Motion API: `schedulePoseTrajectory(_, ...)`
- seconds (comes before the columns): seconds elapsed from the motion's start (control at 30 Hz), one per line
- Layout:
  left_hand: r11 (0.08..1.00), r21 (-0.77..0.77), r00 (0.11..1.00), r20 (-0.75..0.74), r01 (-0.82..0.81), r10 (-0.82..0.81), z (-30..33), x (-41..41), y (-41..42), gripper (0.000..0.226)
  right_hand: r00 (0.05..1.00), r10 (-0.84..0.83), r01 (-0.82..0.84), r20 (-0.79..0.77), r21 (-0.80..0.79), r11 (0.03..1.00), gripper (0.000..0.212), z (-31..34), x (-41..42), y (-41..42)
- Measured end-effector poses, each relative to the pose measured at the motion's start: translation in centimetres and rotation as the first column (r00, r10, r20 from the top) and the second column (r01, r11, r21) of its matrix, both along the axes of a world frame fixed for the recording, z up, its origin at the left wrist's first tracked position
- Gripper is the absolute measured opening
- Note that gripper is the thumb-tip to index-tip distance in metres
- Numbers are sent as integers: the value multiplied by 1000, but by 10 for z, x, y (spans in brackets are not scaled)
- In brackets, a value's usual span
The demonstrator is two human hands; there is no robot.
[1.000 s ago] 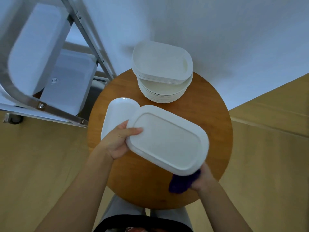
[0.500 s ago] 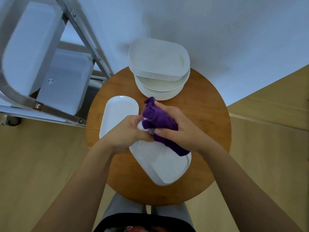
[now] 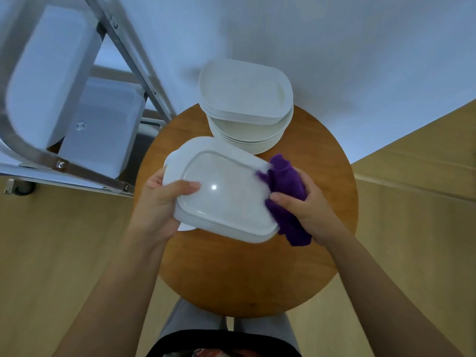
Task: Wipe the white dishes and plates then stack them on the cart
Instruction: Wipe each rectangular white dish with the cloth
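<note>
Now the white dish (image 3: 221,191) sits flatter than half a second ago, gripped at its edge by your left hand (image 3: 157,202), and the purple cloth (image 3: 286,186) bunched in your right hand (image 3: 306,204) has slid to its far end, so wiping looks nearly done. Beyond your hands, unwiped plates (image 3: 247,99) wait stacked; the cart (image 3: 64,163) left of your left hand holds white trays (image 3: 100,130).

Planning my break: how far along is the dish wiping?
Done: white dishes already sit on the cart. In hand: left hand holds a dish, right hand wipes with the purple cloth. Left: the stack on the table.
</note>
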State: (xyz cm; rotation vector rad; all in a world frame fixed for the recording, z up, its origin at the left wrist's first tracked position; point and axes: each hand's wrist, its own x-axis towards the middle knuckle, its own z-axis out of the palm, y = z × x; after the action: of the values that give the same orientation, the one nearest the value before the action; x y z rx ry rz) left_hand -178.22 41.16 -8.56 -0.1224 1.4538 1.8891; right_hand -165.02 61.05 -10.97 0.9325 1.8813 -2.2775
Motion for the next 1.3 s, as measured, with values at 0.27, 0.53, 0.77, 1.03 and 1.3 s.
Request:
schedulePoseTrajectory(0.27,980,-85,982,45,-178,182,-4,51,33,27,628,-690,775,360,-220,592,41,-23,3,-50)
schedulePoseTrajectory(0.53,943,-61,870,409,327,-276,-10,33,13,35,907,-344,325,243,117,939,28,-7,13,9)
schedulePoseTrajectory(0.77,985,-118,949,306,123,-82,-22,57,31,30,963,-231,143,142,457,878,58,-23,-4,-25)
schedulePoseTrajectory(1.03,982,-183,940,326,-46,105,-32,55,37,35,988,66,-139,137,637,758,59,-21,5,-90)
schedulePoseTrajectory(1.3,957,-192,815,505,-215,285,-33,53,46,27,990,45,86,-136,819,567,50,-38,22,-105)
